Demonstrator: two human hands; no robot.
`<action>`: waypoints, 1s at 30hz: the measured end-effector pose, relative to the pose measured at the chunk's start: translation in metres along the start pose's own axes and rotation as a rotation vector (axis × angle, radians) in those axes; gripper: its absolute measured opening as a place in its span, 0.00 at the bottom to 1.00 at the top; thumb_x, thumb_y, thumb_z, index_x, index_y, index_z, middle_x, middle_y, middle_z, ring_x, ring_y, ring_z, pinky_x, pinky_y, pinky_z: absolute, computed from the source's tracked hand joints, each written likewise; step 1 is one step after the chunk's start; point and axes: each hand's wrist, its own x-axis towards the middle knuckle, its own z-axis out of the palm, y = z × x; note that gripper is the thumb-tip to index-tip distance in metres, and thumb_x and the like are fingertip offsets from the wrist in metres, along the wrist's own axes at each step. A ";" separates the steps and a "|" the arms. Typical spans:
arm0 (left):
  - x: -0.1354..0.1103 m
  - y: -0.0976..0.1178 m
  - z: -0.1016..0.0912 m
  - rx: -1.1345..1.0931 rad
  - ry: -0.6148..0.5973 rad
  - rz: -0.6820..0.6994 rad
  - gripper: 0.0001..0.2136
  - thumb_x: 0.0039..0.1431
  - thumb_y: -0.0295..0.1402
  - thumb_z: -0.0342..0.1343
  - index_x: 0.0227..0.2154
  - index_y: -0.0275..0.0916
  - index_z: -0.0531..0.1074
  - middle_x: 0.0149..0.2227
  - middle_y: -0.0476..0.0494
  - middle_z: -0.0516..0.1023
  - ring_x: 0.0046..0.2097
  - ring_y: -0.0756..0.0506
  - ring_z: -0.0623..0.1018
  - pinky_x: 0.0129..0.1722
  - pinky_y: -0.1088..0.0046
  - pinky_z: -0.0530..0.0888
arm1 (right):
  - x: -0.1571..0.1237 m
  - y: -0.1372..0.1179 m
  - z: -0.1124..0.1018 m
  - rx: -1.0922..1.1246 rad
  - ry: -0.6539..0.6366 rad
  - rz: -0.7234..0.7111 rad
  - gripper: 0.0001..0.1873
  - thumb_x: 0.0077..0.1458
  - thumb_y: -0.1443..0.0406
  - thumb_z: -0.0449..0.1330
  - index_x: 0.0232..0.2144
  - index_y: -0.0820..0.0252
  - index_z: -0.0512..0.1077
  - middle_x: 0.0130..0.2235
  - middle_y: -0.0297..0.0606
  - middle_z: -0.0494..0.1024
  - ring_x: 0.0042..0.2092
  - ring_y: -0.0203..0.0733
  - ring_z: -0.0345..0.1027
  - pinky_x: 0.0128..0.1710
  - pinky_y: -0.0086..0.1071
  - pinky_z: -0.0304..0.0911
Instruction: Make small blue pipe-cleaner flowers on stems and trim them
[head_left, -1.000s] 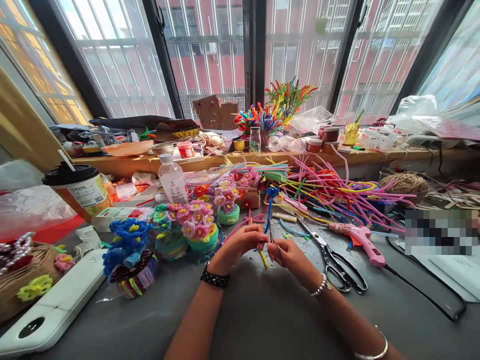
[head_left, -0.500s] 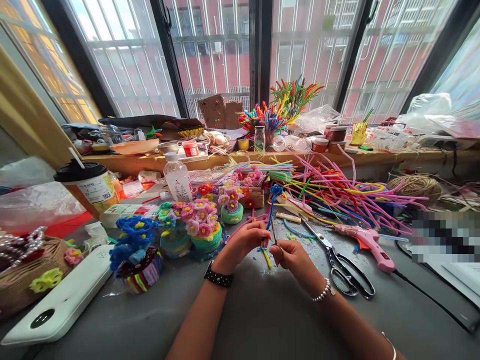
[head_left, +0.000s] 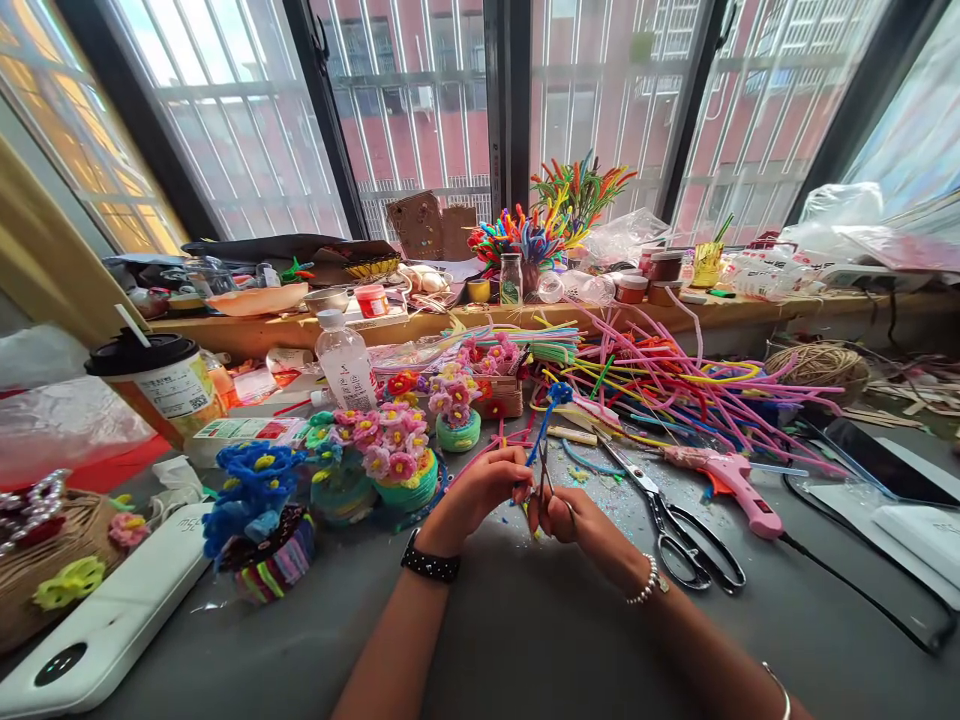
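A blue pipe-cleaner flower (head_left: 560, 393) stands up from the fingers of my left hand (head_left: 486, 490), which pinches its stem low down. Beside that stem, my right hand (head_left: 581, 525) grips small scissors (head_left: 546, 470) with the blades pointing up and slightly apart. The blades are close to the stem; whether they touch it I cannot tell. Bits of coloured fuzz and a yellow piece lie on the grey table (head_left: 510, 630) beneath my hands. Larger scissors (head_left: 667, 525) lie apart to the right.
A pink glue gun (head_left: 739, 485) with a cord lies at right, near a phone (head_left: 885, 460). Behind are loose pipe cleaners (head_left: 720, 390). On the left stand flower pots (head_left: 405, 480), a blue flower pot (head_left: 274, 560), a bottle (head_left: 345, 365), a cup (head_left: 169, 395) and a white device (head_left: 112, 620).
The small scissors have turned more upright and their blades have parted beside the stem. The blue flower has tilted slightly right and lower. The whole view has shifted a little.
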 end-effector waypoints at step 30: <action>0.000 0.001 0.002 -0.017 -0.035 -0.049 0.07 0.46 0.28 0.51 0.18 0.35 0.59 0.12 0.55 0.64 0.13 0.58 0.59 0.14 0.81 0.51 | 0.001 0.006 -0.006 -0.066 0.164 0.044 0.30 0.44 0.43 0.45 0.14 0.63 0.63 0.15 0.27 0.49 0.19 0.29 0.41 0.18 0.26 0.38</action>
